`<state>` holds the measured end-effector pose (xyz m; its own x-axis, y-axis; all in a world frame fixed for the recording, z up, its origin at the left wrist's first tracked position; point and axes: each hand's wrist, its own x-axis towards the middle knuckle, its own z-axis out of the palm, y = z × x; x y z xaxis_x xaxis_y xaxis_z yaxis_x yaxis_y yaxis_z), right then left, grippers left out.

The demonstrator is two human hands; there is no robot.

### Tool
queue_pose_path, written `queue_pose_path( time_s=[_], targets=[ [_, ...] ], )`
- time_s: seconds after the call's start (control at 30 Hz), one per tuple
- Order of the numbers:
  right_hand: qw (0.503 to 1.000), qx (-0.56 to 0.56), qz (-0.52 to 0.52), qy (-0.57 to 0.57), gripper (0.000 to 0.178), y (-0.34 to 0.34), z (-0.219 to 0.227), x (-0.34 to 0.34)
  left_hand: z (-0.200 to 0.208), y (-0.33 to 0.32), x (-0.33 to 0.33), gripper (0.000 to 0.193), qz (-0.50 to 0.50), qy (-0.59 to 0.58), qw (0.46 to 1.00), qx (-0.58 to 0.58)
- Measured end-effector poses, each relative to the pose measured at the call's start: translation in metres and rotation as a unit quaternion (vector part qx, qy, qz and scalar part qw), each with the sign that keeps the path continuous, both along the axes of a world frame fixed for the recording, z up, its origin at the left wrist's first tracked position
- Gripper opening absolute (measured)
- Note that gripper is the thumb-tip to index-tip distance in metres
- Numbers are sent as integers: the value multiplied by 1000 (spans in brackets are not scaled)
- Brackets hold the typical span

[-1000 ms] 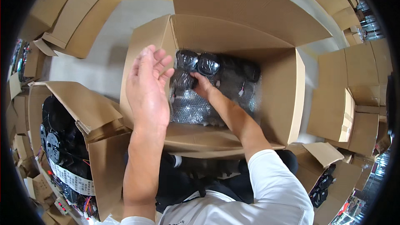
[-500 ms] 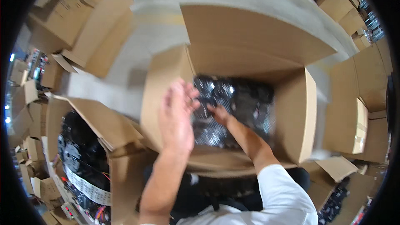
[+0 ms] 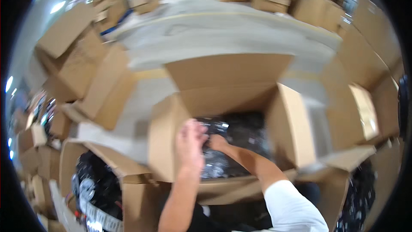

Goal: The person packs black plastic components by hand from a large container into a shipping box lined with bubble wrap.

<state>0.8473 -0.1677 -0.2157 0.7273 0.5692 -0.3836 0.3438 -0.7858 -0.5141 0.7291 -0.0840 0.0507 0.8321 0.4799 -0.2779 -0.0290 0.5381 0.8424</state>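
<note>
Centrally, stood an open brown cardboard box with its far flap raised flat toward the upper middle of the frame and side flaps splayed left and right. Held dark, glossy plastic-wrapped items inside — blurred, so kind could not be told. Reached into the box at centre-left: left hand, fingers curled over the near-left edge of the wrapped items, seemingly touching the shiny film; whether actually gripping could not be told through the blur. Met it from the right: right hand, sunk among the wrapped items just beside the left fingertips, fingers hidden, grip unclear. Trailed from the right arm toward the lower right: a white sleeve.

At lower left, sat a second open carton packed with dark round items and a white strip label along its side. Ringed the upper left, top and right edges — many more plain brown cartons, stacked and tilted on a pale grey floor.
</note>
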Motion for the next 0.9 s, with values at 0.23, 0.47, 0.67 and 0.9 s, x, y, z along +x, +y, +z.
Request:
queue_pose_path(
  time_s=[0.23,0.47,0.67,0.9],
  targets=[
    [997,-2,61,-51,38,-136,166,6,-17,5,20,47,-125,-37,990,52],
    [981,101,-67,-153,39,-361,388,-186,-68,-9,26,40,-144,68,981,114],
    [771,62,-515,-370,27,-656,408,-281,-86,-7,38,42,-179,82,970,145],
    [700,-185,-675,-139,55,-749,256,-301,-102,4,54,42,-157,145,960,183]
  ],
)
